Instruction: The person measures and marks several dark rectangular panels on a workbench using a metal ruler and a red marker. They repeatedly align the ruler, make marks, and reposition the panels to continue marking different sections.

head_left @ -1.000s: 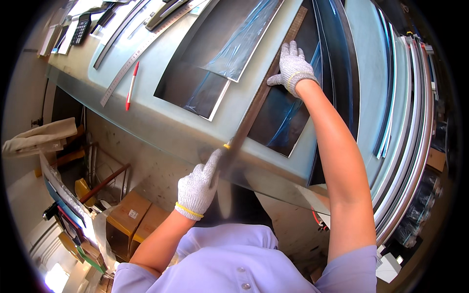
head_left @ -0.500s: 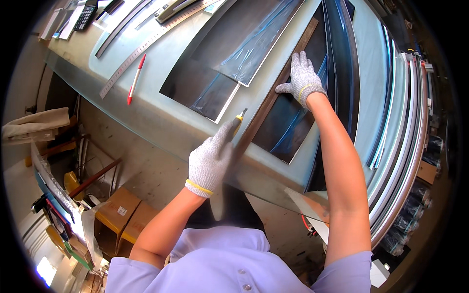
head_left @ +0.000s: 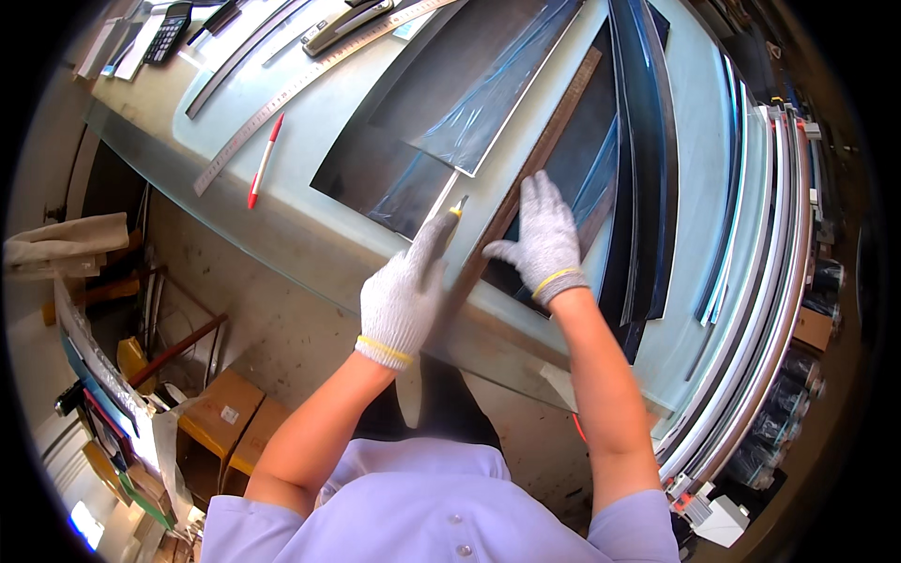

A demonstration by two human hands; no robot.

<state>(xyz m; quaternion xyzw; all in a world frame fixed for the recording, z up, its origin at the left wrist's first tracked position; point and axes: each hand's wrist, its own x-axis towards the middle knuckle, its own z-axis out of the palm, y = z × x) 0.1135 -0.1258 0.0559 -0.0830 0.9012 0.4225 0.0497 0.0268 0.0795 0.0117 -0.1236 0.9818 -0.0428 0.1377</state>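
My left hand [head_left: 399, 305], in a white knit glove, is closed round a cutter knife [head_left: 456, 213] with a yellow part and a short metal blade pointing away from me. It is just left of the near end of a long brown straight strip [head_left: 549, 141]. My gloved right hand [head_left: 546, 230] lies flat with its fingers stretched and thumb out, along the strip's right side. Under it is a dark sheet [head_left: 584, 98] with wrinkled blue film, partly hidden by the hand. Left of the strip lie more dark sheets [head_left: 375, 155], partly covered with clear film.
Curved dark strips [head_left: 646, 188] lie to the right of my right hand. On the table's left are a red-and-white pen [head_left: 266, 161], a steel ruler [head_left: 282, 101], a stapler [head_left: 347, 26] and a calculator [head_left: 169, 33]. Long profiles [head_left: 774, 310] line the right side. Cardboard boxes [head_left: 221, 413] stand below left.
My right hand has slid nearer to me and leftward along the brown strip. My left hand keeps the cutter knife and has barely moved. The view has shifted slightly.
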